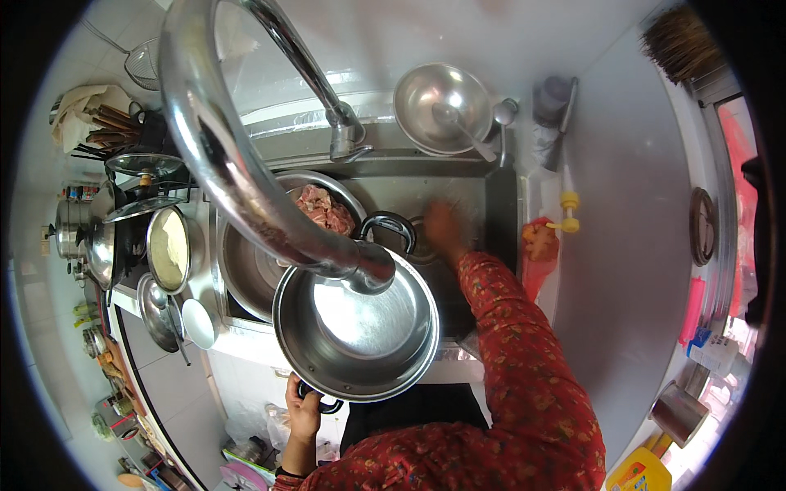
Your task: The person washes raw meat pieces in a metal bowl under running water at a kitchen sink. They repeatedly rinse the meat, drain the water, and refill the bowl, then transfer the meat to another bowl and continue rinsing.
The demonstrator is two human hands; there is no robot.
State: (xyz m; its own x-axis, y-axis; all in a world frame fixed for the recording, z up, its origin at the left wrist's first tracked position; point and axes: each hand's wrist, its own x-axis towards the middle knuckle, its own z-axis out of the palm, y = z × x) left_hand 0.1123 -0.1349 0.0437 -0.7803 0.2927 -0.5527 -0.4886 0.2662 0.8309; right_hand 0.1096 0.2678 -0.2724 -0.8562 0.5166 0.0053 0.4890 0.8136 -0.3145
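Observation:
My left hand (303, 406) grips the lower black handle of a stainless-steel pot (368, 374). The pot is tilted, its shiny inside showing below the faucet spout (374, 270). No water stream is plain to see. My right hand (445, 227), blurred, reaches down into the steel sink (393, 190) near the drain; whether it holds anything cannot be told. Left of the pot's upper handle, raw meat (322, 212) lies in a metal bowl (359, 202), partly hidden by the faucet. A larger steel basin (236, 276) sits beside it.
A steel bowl with a ladle (442, 110) stands behind the sink. At the left are a bowl of pale flour-like matter (169, 248), a white bowl (199, 323), a steel dish (153, 313) and a wok (101, 245). A yellow pump top (570, 212) is at the sink's right.

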